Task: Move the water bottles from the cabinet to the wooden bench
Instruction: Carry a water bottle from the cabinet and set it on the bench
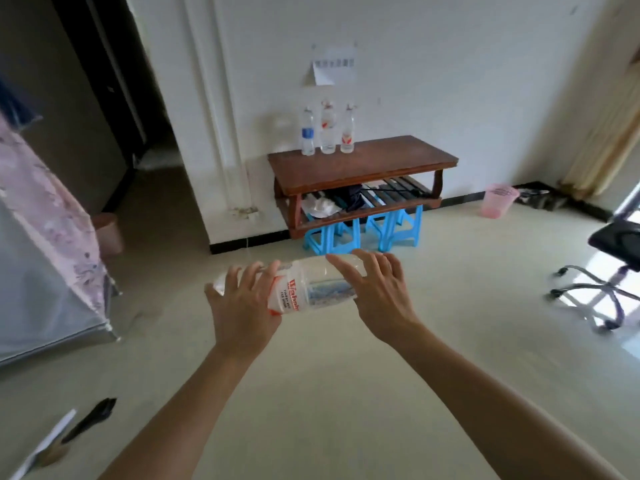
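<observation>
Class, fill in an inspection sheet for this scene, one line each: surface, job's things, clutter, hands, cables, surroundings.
Surface: wooden bench against the wall, top mostly bare.
Job's things: blue-label bottle, middle bottle and right-hand bottle stand upright at the bench's back left; held bottle lies sideways, away from the bench.
Clutter: lower shelf holds dark and white items; blue stools underneath.
Hands: left hand and right hand both grip the held bottle.
Cables: nothing seen.
Surroundings: pink bin, office chair, fabric-covered cabinet at left.

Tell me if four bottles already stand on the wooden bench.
No, only three bottles stand on the bench; the left hand and right hand hold a fourth bottle.
</observation>
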